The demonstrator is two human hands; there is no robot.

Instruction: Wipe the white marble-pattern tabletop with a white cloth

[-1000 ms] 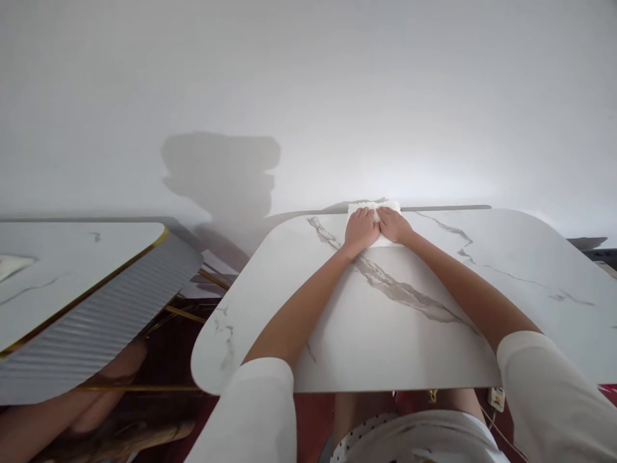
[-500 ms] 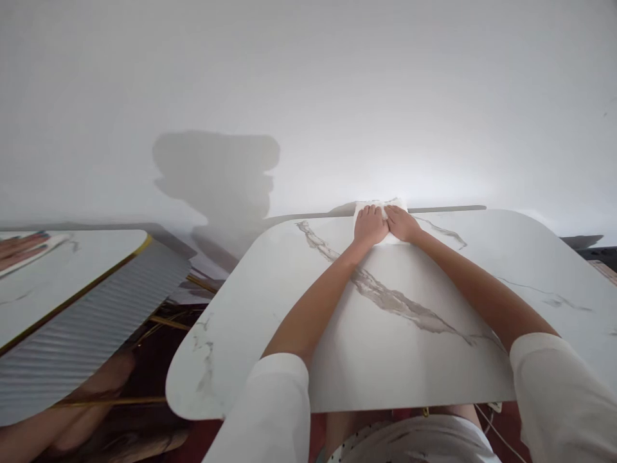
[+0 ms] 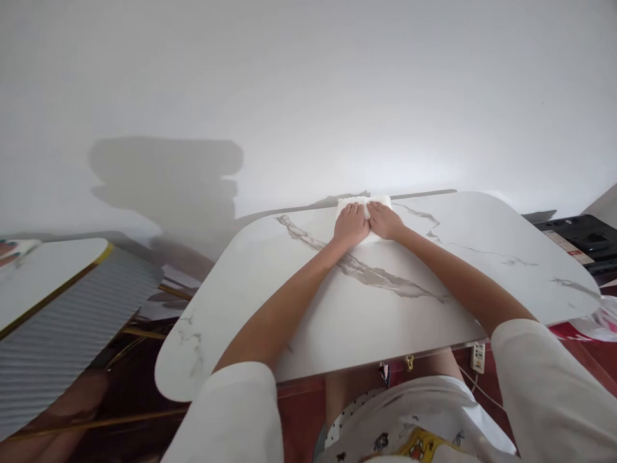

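Side by side on a folded white cloth [image 3: 359, 200], my left hand [image 3: 351, 224] and my right hand [image 3: 384, 220] lie flat, palms down, with fingers stretched forward. The thumbs meet in the middle. Beneath them is the far edge of a white table [image 3: 318, 341] with rounded corners and grey-brown marble veins. The cloth reaches to that edge, close against the wall. My palms hide most of the cloth, and whether it is fabric or paper I cannot tell.
A pale wall [image 3: 308, 83] rises behind the table. To the left, part of another person's hand [image 3: 6, 249] rests at a second marble table [image 3: 58, 263] with gold trim. A black appliance [image 3: 590, 235] stands at right. A power strip [image 3: 477, 357] hangs below the front edge.
The view has turned to the right, so more of the table's right end and the black appliance shows. Both hands stay on the cloth at about the same spot on the table.
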